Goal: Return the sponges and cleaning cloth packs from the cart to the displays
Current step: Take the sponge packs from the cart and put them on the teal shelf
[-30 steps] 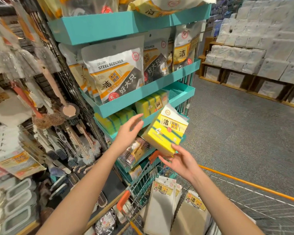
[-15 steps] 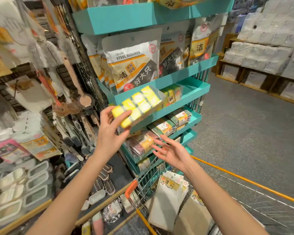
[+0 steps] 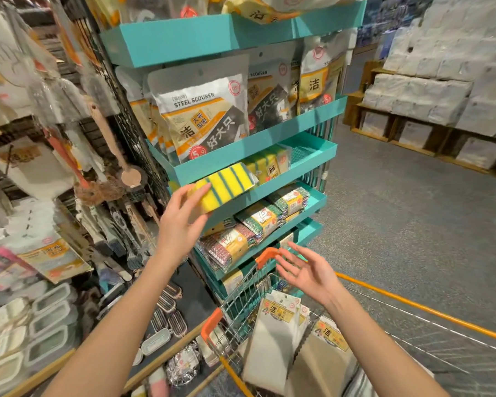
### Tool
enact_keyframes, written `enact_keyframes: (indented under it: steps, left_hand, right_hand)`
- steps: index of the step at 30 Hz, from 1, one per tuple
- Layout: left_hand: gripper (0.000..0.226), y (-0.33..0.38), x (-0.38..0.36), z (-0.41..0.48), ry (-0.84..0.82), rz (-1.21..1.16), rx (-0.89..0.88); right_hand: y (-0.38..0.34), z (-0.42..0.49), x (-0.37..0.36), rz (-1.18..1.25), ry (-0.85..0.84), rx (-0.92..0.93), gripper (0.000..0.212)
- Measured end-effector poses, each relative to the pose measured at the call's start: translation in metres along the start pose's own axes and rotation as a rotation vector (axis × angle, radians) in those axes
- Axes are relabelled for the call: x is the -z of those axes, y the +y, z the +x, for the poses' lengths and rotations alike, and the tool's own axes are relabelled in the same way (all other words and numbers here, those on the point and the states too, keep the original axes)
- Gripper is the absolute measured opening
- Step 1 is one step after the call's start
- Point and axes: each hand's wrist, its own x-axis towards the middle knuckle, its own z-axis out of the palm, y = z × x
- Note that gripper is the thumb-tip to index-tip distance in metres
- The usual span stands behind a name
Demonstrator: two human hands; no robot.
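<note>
Head view, yellow sponge pack [image 3: 224, 187], green-striped

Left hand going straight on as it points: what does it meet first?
The left hand, leading with its sponge pack, would likely reach the yellow sponges on the teal shelf first; depth unclear.

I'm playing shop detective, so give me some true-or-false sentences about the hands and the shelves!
1. The left hand holds a yellow sponge pack at the teal shelf. True.
2. The right hand grips a cloth pack. False: it is open and holds nothing.
3. Cloth packs lie in the cart. True.
4. The steel scourer bags stand on the shelf below the sponges. False: they stand on the shelf above.
</note>
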Motion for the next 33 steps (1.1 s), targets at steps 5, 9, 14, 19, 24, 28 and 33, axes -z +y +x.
enact_keyframes:
  steps: [5,9,14,19,24,28,33]
  left_hand:
    - [0.057,0.006,-0.009,-0.001,0.029,-0.085,0.205]
    - [0.052,0.002,-0.011,0.009,-0.048,-0.084,0.154]
    - [0.051,-0.006,-0.013,0.010,-0.133,0.065,0.099]
    - [0.052,-0.015,-0.014,0.007,-0.209,0.133,0.085]
    - [0.043,-0.021,-0.008,0.031,-0.292,0.182,0.180]
    - [0.052,-0.024,-0.003,0.025,-0.393,0.238,0.226]
    - [0.074,-0.007,-0.021,-0.008,-0.331,0.205,0.225]
  right_hand:
    - [0.000,-0.002,0.011,0.030,0.017,0.026,0.036]
    - [0.001,0.001,0.013,0.035,0.039,0.035,0.033]
    - [0.007,0.003,0.006,0.023,0.045,0.024,0.023]
    - [0.010,0.007,0.006,0.045,0.044,0.023,0.021]
    - [0.010,0.007,0.008,0.051,0.056,0.022,0.029]
    - [0.010,0.008,0.009,0.063,0.070,0.022,0.035]
    - [0.012,0.012,0.016,0.013,0.105,0.011,0.030]
